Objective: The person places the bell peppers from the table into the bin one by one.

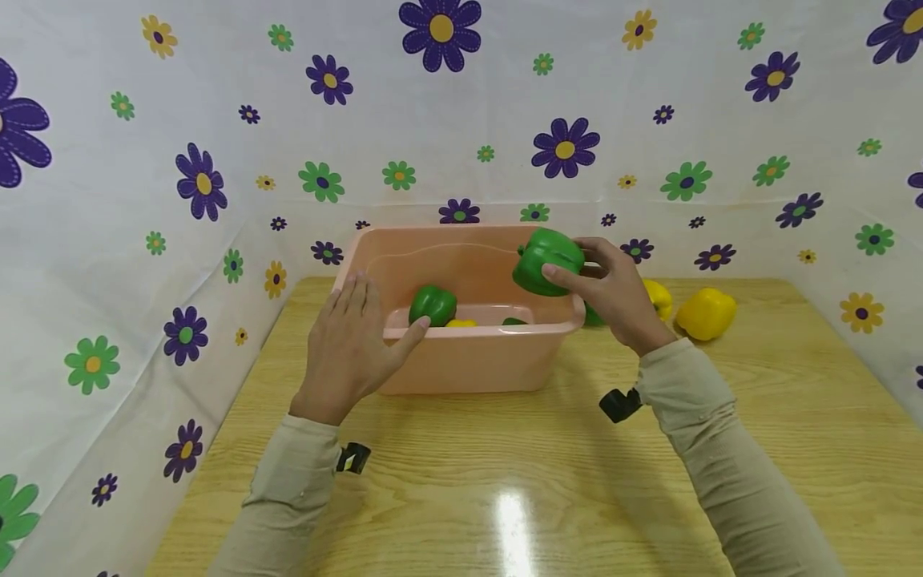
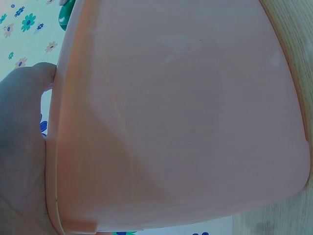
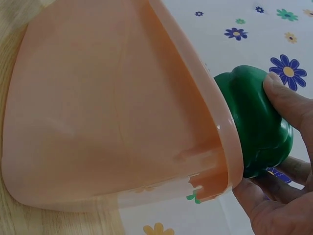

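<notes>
We see the right hand (image 1: 613,292) curled round a green bell pepper (image 1: 548,260), thumb and fingers pinching it from the side, and holding it above the right rim of the pink plastic tub (image 1: 469,357). The left hand (image 1: 349,344) lies with fingers nearly straight along the tub's near left corner, its thumb hooked over the rim; it grips nothing else.

Inside the tub we make out another green pepper (image 1: 433,304), a sliver of a yellow one (image 1: 461,323) and a bit of further green at the near wall. On the wooden table (image 1: 505,481), right of the tub, lie two yellow peppers (image 1: 707,312), one partly hidden behind the right hand.

The right wrist view shows what the head view does not: the thumb (image 3: 288,100) pressed on the pepper's top and fingers under it, with the pepper just outside the tub's rim. The left wrist view is filled by the tub's outer wall (image 2: 186,112), the palm (image 2: 22,147) against its edge.
</notes>
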